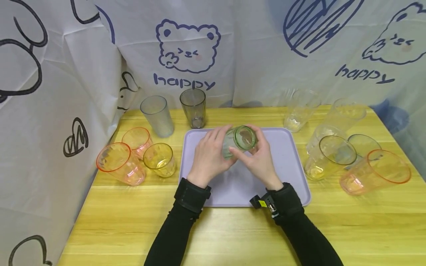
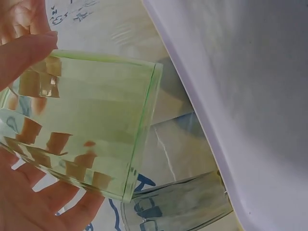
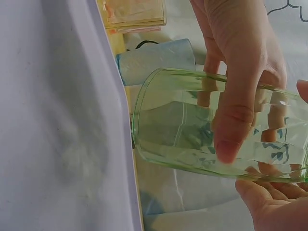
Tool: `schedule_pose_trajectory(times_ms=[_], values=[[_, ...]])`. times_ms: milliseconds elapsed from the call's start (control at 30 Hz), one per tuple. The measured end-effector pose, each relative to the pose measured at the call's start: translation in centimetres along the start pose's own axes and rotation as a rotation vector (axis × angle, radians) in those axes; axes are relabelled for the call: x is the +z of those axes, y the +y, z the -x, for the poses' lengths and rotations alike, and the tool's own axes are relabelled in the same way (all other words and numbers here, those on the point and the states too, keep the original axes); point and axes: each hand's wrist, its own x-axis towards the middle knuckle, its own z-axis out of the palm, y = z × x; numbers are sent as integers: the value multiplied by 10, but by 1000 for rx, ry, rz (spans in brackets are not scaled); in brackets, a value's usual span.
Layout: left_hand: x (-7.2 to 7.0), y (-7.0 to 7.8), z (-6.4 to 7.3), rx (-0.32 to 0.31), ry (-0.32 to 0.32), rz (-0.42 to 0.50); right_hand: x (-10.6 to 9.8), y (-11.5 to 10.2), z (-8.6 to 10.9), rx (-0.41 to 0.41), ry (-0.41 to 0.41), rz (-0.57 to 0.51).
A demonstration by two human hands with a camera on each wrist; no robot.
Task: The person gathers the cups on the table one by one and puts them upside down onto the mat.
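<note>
Both hands hold a clear green glass (image 1: 229,143) above the lavender tray (image 1: 219,190). My left hand (image 1: 211,153) grips its left side, with fingers curled over it. On the other side my right hand (image 1: 261,159) grips it near one round green end, its thumb in front. The glass is tilted, and that round end faces up toward the head camera. The same green glass (image 2: 106,120) fills much of the left wrist view, and faceted sides show. In the right wrist view, the green glass (image 3: 163,125) has fingers and a thumb across it.
Left of the tray stand two orange-rimmed glasses (image 1: 114,162) and a yellow glass (image 1: 159,162). Behind it are a bluish glass (image 1: 159,118) and a grey glass (image 1: 194,111). At right are several clear glasses (image 1: 296,114), an amber-rimmed glass (image 1: 316,168), a dark-rimmed glass and an orange glass (image 1: 356,181).
</note>
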Motion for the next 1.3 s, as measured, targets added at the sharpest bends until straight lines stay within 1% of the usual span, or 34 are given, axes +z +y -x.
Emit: schedule_pose_trajectory(times_ms=[100,167,267,333,400,533,633,733,867,967,1133,1300], values=[[0,-1,0,-24,3,26,1,-1,1,1,-18,1],[0,-2,0,-54,3,58,1,-1,1,-2,-24,-11],[0,-6,-2,-134,5,113,2,-3,1,-6,-20,-66],[1,-10,-2,-199,19,157,1,-1,0,-6,2,-106],[1,-16,-2,-264,47,197,1,1,-1,8,29,-130],[1,-28,0,-364,130,272,0,7,-2,58,83,-138],[2,-35,-1,-419,176,307,-1,10,-3,98,111,-153],[5,-42,-1,-473,199,332,-1,13,-4,128,133,-174],[11,-49,0,-527,211,360,-1,17,-4,128,161,-184],[15,-53,2,-549,209,370,0,19,-4,114,166,-174],[19,-56,4,-578,179,382,0,21,-4,117,155,-165],[19,-57,4,-610,149,368,1,21,-3,125,154,-180]])
